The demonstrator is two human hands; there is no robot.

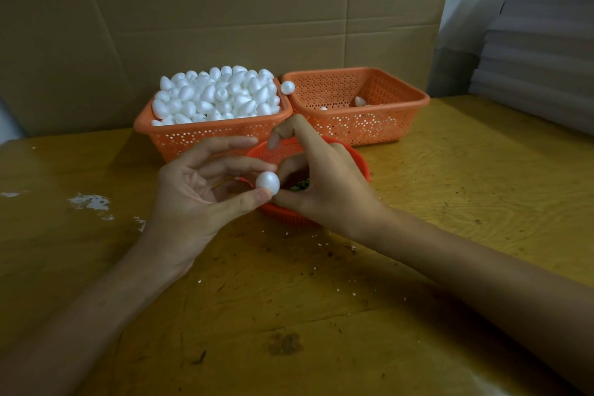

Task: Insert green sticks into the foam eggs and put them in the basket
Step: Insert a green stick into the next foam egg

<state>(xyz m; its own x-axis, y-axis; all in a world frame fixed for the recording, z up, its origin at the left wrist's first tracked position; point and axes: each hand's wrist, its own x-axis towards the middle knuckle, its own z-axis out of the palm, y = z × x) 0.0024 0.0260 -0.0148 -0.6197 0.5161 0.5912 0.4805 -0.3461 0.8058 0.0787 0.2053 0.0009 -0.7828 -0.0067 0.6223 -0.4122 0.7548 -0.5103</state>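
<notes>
The foam egg [267, 182] is hovering over the left rim of the round red basket [360, 161], where the left hand [199, 193] is pinching it between thumb and fingertips. It is looking almost round from here, so its long axis is probably pointing toward the camera. The right hand [321, 183] is touching the egg from the right with fingers curled; I cannot tell whether it is holding a stick. Green sticks [300, 185] are lying inside the red basket, and behind it the nearly empty orange basket [369, 128] is standing nearer the right hand
</notes>
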